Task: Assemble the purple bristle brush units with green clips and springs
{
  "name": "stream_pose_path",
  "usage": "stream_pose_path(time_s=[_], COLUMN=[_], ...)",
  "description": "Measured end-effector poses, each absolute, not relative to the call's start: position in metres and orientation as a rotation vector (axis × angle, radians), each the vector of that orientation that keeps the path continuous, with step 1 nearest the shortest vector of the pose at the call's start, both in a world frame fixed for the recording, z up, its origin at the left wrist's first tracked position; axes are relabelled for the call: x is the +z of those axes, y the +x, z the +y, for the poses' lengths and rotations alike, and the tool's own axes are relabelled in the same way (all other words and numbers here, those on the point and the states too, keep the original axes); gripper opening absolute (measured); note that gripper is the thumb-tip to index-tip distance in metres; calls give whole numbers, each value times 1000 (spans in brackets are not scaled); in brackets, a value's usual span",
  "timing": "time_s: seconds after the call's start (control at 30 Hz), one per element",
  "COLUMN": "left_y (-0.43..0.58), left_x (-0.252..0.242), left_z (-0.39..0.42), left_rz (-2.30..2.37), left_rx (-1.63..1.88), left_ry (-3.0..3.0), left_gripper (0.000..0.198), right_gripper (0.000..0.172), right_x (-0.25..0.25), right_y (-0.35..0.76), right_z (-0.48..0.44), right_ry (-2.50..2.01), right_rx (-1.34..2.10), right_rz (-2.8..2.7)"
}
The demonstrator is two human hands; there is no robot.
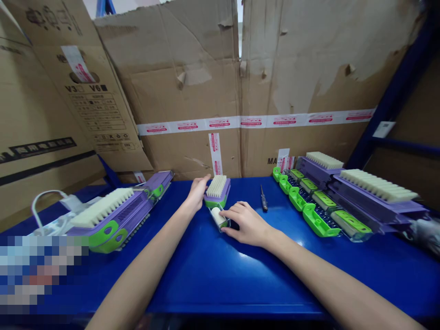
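In the middle of the blue table lies a purple-and-green brush (217, 189) with cream bristles facing up. My left hand (197, 191) grips it along its left side; the ends of most fingers are hidden. Close to its near end is a clear plastic holder (222, 221) with a white roller-like piece (217, 214) in it. My right hand (245, 222) is closed on the right side of this holder, thumb below and fingers above. Whether holder and brush are joined I cannot tell. A screwdriver (264, 200) lies to the right of my right hand.
More purple brushes (374, 192) stand at the right beside a row of green end parts (316, 222) and clear holders with green labels (350, 221). Stacked purple-and-green brushes (113, 220) lie at the left, near a white cable (36, 206). Cardboard (185, 91) walls the back.
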State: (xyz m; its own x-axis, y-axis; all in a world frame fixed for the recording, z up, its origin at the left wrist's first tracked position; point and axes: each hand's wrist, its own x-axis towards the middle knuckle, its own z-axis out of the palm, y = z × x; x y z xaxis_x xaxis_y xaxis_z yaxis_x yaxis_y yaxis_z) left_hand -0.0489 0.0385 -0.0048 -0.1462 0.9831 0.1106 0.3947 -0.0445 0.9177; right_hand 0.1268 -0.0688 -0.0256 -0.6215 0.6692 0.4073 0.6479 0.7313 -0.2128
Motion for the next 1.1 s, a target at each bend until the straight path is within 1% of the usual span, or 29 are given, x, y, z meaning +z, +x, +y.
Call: stream_pose_path(time_s=[0.1,0.17,0.23,0.3,0.37,0.43,0.5,0.6,0.77,0.93,1.0,1.1], left_y=[-34,-30,-30,-34,-40,-46,-53,-65,-77,-78,-78,-77], left_x=[-2,0,3,9,17,26,31,31,23,23,21,14], left_z=[24,18,12,6,0,-5,-6,0,15,14,14,18], left_rz=[1233,1110,1146,1221,1206,1154,1147,1241,1572,2048,2069,1907], left_rx=[1138,1044,955,880,763,587,419,272,207,153,198,238], left_ry=[1353,1444,1688,2079,2447,2585,2569,2534,2542,2501,2562,2724], left_gripper=[36,36,41,46,44,41,43,43,36,49,49,38], right_gripper=[30,25,23,24,23,23,25,31,30,29,29,27], right_x=[-26,-26,-25,-25,-25,-24,-24,-21,-16,-13,-13,-10], right_y=[127,128,130,130,131,132,133,137,141,133,128,122], right_z=[-66,-64,-63,-63,-62,-61,-59,-58,-59,-68,-72,-77], right_ry=[-1096,-1160,-1204,-1240,-1291,-1348,-1390,-1402,-1326,-1147,-1063,-939], right_rx=[13,-10,-26,-48,-80,-98,-89,-74,-136,-213,-243,-283], right_rz=[-2433,-2400,-2381,-2374,-2365,-2350,-2320,-2242,-2157,-2139,-2136,-2129])
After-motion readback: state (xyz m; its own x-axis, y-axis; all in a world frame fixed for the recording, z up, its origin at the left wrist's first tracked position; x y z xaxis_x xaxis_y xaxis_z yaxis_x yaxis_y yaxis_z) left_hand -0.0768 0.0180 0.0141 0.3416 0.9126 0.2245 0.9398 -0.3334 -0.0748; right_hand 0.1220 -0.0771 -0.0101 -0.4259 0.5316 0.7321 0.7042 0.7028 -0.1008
